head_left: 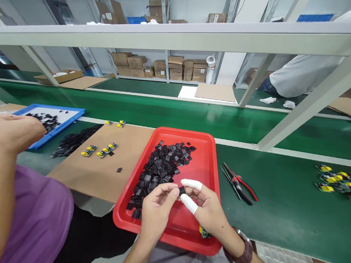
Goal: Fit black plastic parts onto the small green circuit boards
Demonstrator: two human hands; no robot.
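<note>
Both hands met over the near part of a red tray (213, 150): the left hand (154, 210) and right hand (208, 208) pinched one small black piece (182, 190) between their fingertips. Beside it lay a heap of black pieces (157, 172); pliers (240, 184) rested to the right.

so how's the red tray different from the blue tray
The red tray sits right under the person's hands and holds a thick heap of small black pieces; the blue tray lies farther left, by a co-worker's hand, with only a thin scatter on a white inside. The red tray hangs over the bench edge; the blue tray rests on the bench. Both are shallow and rectangular.
</note>
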